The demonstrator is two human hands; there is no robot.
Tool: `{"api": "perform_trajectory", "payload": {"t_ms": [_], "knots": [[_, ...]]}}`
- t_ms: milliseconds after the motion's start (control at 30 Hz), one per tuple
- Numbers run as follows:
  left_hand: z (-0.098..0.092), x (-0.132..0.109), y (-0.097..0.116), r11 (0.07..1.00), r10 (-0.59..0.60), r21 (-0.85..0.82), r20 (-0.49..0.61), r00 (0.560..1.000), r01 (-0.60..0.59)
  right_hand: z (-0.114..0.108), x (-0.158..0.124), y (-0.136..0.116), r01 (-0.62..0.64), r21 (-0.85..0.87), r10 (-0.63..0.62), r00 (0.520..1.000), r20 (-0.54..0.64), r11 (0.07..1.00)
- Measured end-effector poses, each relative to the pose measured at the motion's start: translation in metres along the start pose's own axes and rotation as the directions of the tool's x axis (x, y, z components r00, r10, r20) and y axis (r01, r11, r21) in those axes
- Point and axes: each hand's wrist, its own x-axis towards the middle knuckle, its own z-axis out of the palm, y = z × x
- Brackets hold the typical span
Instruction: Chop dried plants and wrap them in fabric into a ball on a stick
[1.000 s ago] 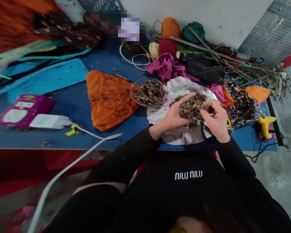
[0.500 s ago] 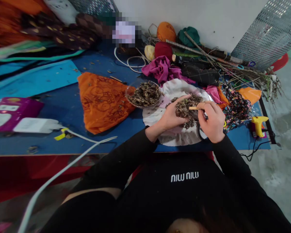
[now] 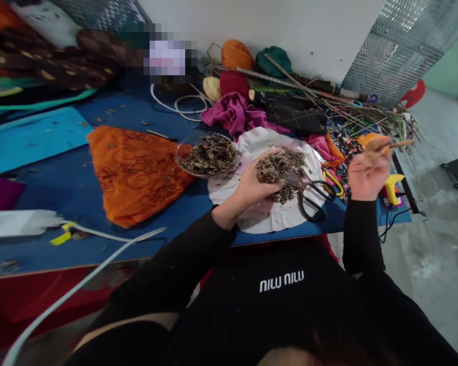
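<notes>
My left hand (image 3: pixel 248 182) is wrapped round a clump of dried brown leaves (image 3: pixel 270 168) over a round white cloth (image 3: pixel 267 221). Off to the right, above the table edge, my raised right hand (image 3: pixel 369 170) pinches a thin light-brown stick (image 3: pixel 402 144), and motion blurs the fingertips. Black-handled scissors (image 3: pixel 312 202) rest on the cloth, their blades pointing into loose dried leaves. A yellow-handled tool (image 3: pixel 338 185) lies beside them. A clear bowl (image 3: pixel 180 163) of the same dried leaves stands just left of the cloth.
An orange cloth (image 3: pixel 137 170) covers the table left of the bowl. Behind are purple fabric (image 3: pixel 232 114) and a bundle of twigs (image 3: pixel 385 117). A yellow glue gun (image 3: pixel 393 188) stands at the right edge. A white cable (image 3: pixel 84 284) crosses the front left.
My right hand has moved right and up, away from the clump, with the stick still held. The scissors now show fully on the cloth. My view has swung rightward.
</notes>
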Motion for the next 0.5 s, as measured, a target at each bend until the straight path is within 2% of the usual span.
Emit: {"api": "perform_trajectory", "payload": {"t_ms": [33,67,100,133,167,200,267,333,433,500], "knots": [[0.000,0.000,0.001,1.000,0.011,-0.009,0.004,1.000,-0.011,-0.006,0.002,-0.005,0.039,0.001,-0.039,0.999,-0.033,0.999],[0.001,0.000,0.001,0.999,0.024,-0.021,0.011,1.000,-0.024,-0.007,0.003,-0.007,0.070,-0.020,-0.072,0.989,-0.129,0.997],[0.001,0.001,0.001,0.999,0.036,-0.032,0.022,0.999,-0.035,-0.002,0.001,-0.004,-0.004,-0.052,-0.007,0.980,-0.201,0.999],[0.001,0.001,0.001,0.998,0.044,-0.035,0.032,0.999,-0.043,0.006,-0.001,0.002,-0.113,-0.120,0.085,0.972,-0.218,0.986],[0.001,0.002,0.001,0.998,0.052,-0.029,0.043,0.998,-0.051,0.018,-0.005,0.011,-0.208,-0.228,0.162,0.965,-0.208,0.951],[0.000,0.002,0.000,0.998,0.062,-0.012,0.055,0.997,-0.061,0.032,-0.010,0.022,-0.239,-0.367,0.180,0.966,-0.186,0.899],[-0.002,0.003,-0.002,0.994,0.093,0.050,0.067,0.993,-0.096,0.060,-0.017,0.044,-0.190,-0.654,0.200,0.978,-0.059,0.732],[-0.005,0.003,-0.006,0.981,0.143,0.121,0.083,0.986,-0.152,0.082,-0.021,0.060,-0.039,-0.849,0.191,0.979,0.074,0.526],[-0.008,0.002,-0.013,0.955,0.183,0.211,0.127,0.975,-0.207,0.100,-0.021,0.076,0.086,-0.967,0.187,0.973,0.133,0.240],[-0.008,0.000,-0.016,0.944,0.146,0.276,0.143,0.979,-0.181,0.104,-0.021,0.084,0.097,-0.988,0.204,0.972,0.120,0.120]]}}
